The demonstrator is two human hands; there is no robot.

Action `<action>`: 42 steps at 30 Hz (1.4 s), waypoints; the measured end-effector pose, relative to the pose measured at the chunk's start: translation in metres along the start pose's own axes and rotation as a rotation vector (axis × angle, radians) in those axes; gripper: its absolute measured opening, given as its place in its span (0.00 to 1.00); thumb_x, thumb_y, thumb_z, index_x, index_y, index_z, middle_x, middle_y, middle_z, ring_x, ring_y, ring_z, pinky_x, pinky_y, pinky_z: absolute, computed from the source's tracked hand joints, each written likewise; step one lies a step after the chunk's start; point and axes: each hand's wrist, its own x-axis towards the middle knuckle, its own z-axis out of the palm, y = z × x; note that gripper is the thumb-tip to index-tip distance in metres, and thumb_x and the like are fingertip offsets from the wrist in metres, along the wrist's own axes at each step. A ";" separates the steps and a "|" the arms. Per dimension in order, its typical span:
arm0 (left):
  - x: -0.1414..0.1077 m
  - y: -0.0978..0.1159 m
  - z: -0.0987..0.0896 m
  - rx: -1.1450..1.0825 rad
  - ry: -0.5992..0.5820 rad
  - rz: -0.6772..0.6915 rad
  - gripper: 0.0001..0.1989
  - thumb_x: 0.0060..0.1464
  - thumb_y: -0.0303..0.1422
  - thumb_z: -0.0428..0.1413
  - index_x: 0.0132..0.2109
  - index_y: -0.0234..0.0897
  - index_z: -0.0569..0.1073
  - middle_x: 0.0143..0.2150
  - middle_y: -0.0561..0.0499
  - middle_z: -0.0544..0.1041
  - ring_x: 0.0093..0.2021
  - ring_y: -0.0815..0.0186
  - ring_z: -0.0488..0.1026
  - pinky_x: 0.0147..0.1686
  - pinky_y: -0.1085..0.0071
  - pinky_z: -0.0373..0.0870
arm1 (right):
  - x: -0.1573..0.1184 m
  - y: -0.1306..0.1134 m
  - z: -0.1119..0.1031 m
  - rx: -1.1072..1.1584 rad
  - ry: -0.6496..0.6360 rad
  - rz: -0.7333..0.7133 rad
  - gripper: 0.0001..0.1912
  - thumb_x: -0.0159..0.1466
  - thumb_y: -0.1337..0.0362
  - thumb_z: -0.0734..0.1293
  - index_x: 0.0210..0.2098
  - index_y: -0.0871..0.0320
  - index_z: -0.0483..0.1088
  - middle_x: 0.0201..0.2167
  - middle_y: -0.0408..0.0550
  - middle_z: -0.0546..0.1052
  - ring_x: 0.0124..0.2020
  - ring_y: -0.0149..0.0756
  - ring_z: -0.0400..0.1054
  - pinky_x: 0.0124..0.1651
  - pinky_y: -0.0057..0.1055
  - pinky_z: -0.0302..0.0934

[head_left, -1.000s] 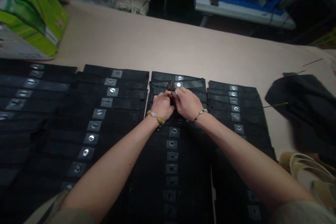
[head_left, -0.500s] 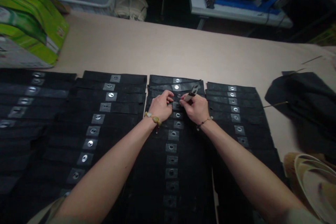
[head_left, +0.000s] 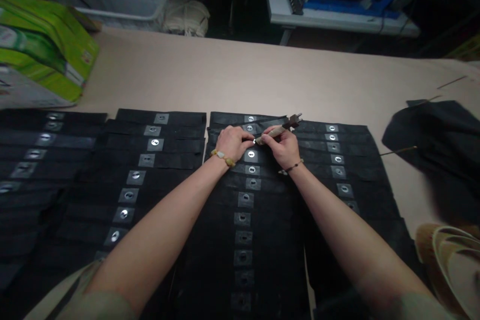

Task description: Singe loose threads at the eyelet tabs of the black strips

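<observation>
Drawn closer together, right grip [head_left: 285, 149] clamped on tool [head_left: 276, 132], left grip [head_left: 229, 143] unclear, patches [head_left: 251, 155] illegible

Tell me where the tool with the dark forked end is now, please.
The tool is in the right hand, near the middle of the head view, over the black strips, right of the left hand.

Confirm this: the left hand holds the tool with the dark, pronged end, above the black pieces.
Wrong hand: the head view shows the right hand holding the tool with the dark, pronged end. It is indeed above the black pieces.
</observation>
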 end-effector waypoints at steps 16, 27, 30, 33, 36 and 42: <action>0.000 -0.004 -0.010 -0.250 -0.021 -0.086 0.20 0.49 0.27 0.64 0.48 0.42 0.68 0.43 0.51 0.81 0.46 0.60 0.77 0.48 0.66 0.71 | 0.032 -0.046 0.019 -0.528 -0.294 -0.109 0.06 0.63 0.64 0.64 0.39 0.57 0.71 0.35 0.49 0.77 0.36 0.40 0.69 0.40 0.34 0.63; -0.001 -0.009 -0.005 -0.272 0.021 -0.074 0.19 0.47 0.27 0.65 0.45 0.40 0.68 0.42 0.51 0.80 0.45 0.61 0.76 0.48 0.65 0.71 | 0.021 -0.036 0.012 -0.433 -0.172 -0.057 0.07 0.61 0.62 0.66 0.36 0.58 0.72 0.32 0.48 0.78 0.33 0.40 0.70 0.37 0.35 0.63; -0.001 -0.007 -0.005 -0.312 0.034 -0.097 0.20 0.46 0.26 0.66 0.44 0.41 0.68 0.40 0.52 0.80 0.43 0.62 0.77 0.46 0.66 0.71 | 0.021 -0.035 0.002 -0.246 -0.076 -0.035 0.10 0.60 0.58 0.67 0.37 0.58 0.74 0.30 0.46 0.79 0.30 0.37 0.71 0.36 0.34 0.64; -0.001 -0.006 -0.006 -0.311 0.054 -0.129 0.18 0.45 0.26 0.65 0.41 0.41 0.68 0.36 0.54 0.79 0.40 0.63 0.76 0.44 0.68 0.71 | 0.015 -0.034 0.000 -0.217 -0.070 -0.116 0.11 0.61 0.56 0.68 0.36 0.57 0.75 0.34 0.47 0.80 0.34 0.38 0.73 0.39 0.34 0.65; 0.002 -0.004 -0.006 -0.263 0.075 -0.138 0.14 0.47 0.25 0.64 0.39 0.41 0.70 0.34 0.54 0.78 0.39 0.63 0.75 0.43 0.68 0.70 | 0.009 -0.026 -0.001 -0.325 -0.129 -0.119 0.09 0.60 0.58 0.69 0.33 0.57 0.76 0.33 0.48 0.80 0.33 0.39 0.73 0.39 0.35 0.65; 0.023 -0.003 -0.005 -0.104 0.151 -0.085 0.10 0.58 0.33 0.59 0.47 0.43 0.79 0.45 0.48 0.80 0.48 0.60 0.74 0.52 0.64 0.69 | 0.031 -0.015 -0.002 -0.136 -0.146 -0.148 0.09 0.59 0.57 0.69 0.32 0.57 0.74 0.35 0.48 0.80 0.35 0.39 0.73 0.42 0.37 0.67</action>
